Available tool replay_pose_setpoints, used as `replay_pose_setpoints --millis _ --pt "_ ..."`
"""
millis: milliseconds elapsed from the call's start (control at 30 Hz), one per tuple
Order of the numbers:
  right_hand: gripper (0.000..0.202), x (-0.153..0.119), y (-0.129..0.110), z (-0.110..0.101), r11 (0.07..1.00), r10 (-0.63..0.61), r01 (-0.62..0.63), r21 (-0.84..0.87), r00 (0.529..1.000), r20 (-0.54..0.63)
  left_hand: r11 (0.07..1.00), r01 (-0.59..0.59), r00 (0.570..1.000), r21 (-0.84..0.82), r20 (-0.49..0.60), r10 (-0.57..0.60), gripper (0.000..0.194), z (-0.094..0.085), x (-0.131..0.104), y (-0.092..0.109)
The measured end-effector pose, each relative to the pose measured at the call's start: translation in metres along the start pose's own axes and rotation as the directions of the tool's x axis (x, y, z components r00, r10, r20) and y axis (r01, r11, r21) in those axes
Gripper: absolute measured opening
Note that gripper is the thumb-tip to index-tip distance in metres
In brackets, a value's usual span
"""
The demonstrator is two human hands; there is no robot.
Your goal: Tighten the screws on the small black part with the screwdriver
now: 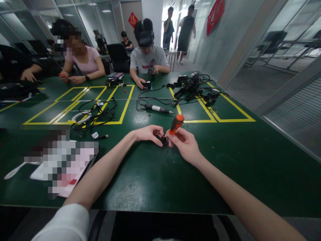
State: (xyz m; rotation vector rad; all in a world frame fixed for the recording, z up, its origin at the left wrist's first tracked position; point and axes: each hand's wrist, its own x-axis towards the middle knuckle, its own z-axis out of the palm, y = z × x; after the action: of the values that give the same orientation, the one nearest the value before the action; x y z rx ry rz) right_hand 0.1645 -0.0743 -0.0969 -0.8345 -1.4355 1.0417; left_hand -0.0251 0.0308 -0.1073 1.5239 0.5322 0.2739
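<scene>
My right hand [185,144] grips a screwdriver [177,124] with an orange and dark grey handle, tilted so that its butt points up and away. Its tip is hidden by my fingers. Close beside it, my left hand [151,134] curls its thumb and fingers around a small black round part [164,142] that rests on the green table [150,174]. A short black piece stands up from this part between my two hands. What exactly the part is, I cannot make out.
An electric screwdriver [158,108] with a cord lies beyond my hands. Black cables [100,113] are coiled at left; a larger cable heap [193,85] lies at back right. Pink and white items [72,164] lie by my left forearm. Across the table, a person [149,57] holds a power tool.
</scene>
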Motion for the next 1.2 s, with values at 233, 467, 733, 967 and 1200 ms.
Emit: replay_pose_setpoints --millis 233,467,733,967,1200 --pt "0.048 -0.0004 -0.001 -0.0004 0.999 0.029 -0.03 0.033 0.999 0.022 1.0 -0.003 1.0 0.004 -0.01 0.003 0.044 -0.0007 0.0008 -0.0009" --pt "0.041 -0.0024 0.0 -0.0003 0.999 0.015 -0.015 0.041 1.0 0.013 1.0 0.002 1.0 0.03 -0.011 -0.001 0.041 0.0 0.0001 0.0003" --pt "0.045 0.0001 0.0021 -0.0001 0.999 0.023 -0.023 0.026 1.0 0.017 1.0 -0.008 1.0 0.007 -0.001 0.008 0.044 0.0007 0.0005 0.0007" --pt "0.041 -0.0019 0.0032 0.0002 0.998 0.017 -0.017 0.062 1.0 -0.01 1.0 -0.008 1.0 0.019 -0.004 0.008 0.042 0.0008 -0.0002 0.0003" --pt "0.042 0.0003 -0.0016 -0.0015 0.999 -0.006 0.006 -0.036 1.0 -0.006 1.0 -0.01 1.0 0.007 -0.002 0.01 0.044 -0.0013 0.0021 -0.0022"
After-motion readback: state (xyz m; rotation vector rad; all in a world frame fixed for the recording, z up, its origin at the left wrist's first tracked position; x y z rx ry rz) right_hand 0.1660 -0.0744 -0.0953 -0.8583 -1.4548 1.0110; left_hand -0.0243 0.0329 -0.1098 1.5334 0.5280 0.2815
